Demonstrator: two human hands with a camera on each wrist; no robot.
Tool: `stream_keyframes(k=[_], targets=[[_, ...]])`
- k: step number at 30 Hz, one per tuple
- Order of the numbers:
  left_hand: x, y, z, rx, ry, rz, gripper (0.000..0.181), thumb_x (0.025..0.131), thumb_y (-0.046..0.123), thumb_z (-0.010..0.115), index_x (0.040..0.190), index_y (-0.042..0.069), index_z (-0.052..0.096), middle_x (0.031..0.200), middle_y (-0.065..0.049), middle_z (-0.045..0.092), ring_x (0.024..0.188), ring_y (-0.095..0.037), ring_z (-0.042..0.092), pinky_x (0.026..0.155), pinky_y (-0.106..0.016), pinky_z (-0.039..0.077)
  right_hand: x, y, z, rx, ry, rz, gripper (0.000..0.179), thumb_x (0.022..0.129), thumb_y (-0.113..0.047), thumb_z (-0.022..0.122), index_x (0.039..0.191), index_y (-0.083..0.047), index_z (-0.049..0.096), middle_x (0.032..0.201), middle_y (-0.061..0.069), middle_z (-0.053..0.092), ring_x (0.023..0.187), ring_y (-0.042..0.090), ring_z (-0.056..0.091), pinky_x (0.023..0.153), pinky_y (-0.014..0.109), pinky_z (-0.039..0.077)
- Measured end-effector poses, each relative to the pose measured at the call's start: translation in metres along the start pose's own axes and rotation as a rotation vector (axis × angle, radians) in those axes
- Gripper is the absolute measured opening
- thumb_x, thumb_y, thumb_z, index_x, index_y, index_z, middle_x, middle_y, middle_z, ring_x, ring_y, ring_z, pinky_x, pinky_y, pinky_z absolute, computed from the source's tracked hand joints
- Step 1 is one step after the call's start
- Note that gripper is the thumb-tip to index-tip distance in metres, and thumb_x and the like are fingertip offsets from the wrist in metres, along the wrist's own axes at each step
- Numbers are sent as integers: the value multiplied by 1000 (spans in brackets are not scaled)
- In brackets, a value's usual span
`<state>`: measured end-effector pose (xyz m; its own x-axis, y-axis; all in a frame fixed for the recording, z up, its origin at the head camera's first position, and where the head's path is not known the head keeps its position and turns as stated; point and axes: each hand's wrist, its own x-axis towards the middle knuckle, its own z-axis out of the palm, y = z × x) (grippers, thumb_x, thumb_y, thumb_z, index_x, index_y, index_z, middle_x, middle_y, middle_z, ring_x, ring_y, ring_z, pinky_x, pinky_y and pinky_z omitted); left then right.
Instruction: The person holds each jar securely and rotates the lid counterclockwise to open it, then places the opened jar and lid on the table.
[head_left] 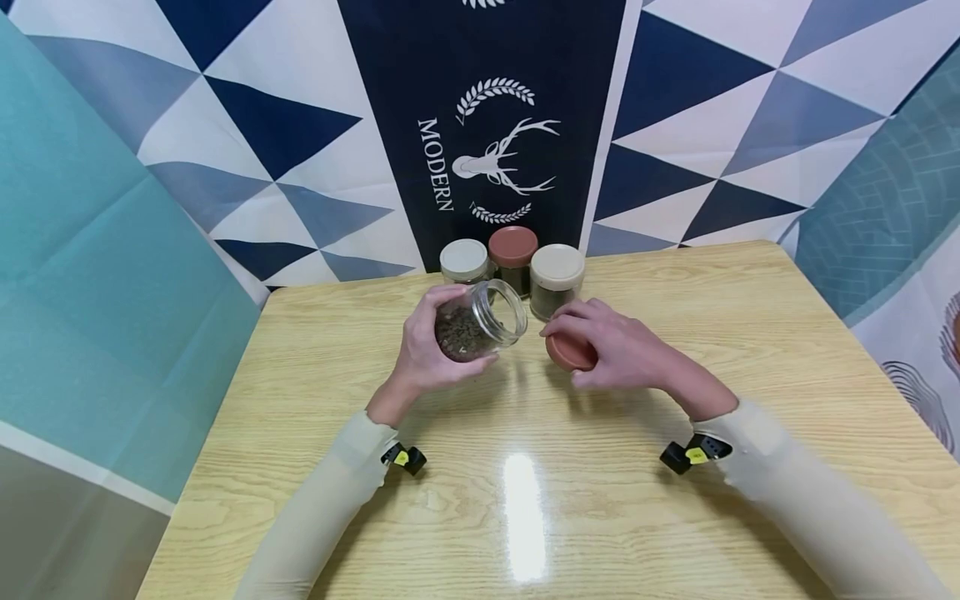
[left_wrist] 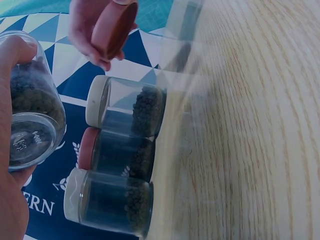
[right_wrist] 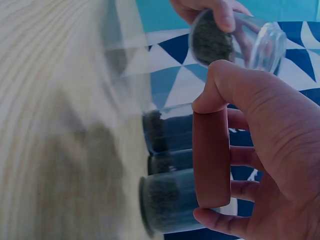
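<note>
My left hand (head_left: 431, 342) grips a clear glass jar (head_left: 468, 325) round its body. The jar has no lid on, tilts with its mouth toward the right, and holds dark dried bits in its lower part. In my right hand (head_left: 618, 346) is a reddish-brown round lid (head_left: 572, 352), pinched by its rim between thumb and fingers. Lid and jar are apart, both above the table. From the right wrist view, the lid (right_wrist: 212, 157) stands edge-on, with the held jar (right_wrist: 215, 40) beyond it.
Three closed jars stand together at the table's back edge: one with a whitish lid (head_left: 464, 260), one with a reddish lid (head_left: 513, 247), one with a cream lid (head_left: 557, 267). Each has dark contents. Behind the wooden table (head_left: 450, 508) hangs a patterned cloth (head_left: 300, 150).
</note>
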<state>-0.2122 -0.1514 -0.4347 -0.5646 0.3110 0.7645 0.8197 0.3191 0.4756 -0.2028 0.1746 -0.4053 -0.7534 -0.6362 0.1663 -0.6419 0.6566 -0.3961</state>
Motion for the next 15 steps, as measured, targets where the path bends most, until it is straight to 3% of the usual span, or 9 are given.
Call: stream_keyframes(k=[15], targets=[[-2,0,0,-4,-4,-9,94,64,14,103,143,-7,55,144,-28,68,131,-44,70,126,-25,50,-3,7,29,16,-101,22,65,77,-20,85,141,-22,73,143,10,68,116,29,62,80,41,56]])
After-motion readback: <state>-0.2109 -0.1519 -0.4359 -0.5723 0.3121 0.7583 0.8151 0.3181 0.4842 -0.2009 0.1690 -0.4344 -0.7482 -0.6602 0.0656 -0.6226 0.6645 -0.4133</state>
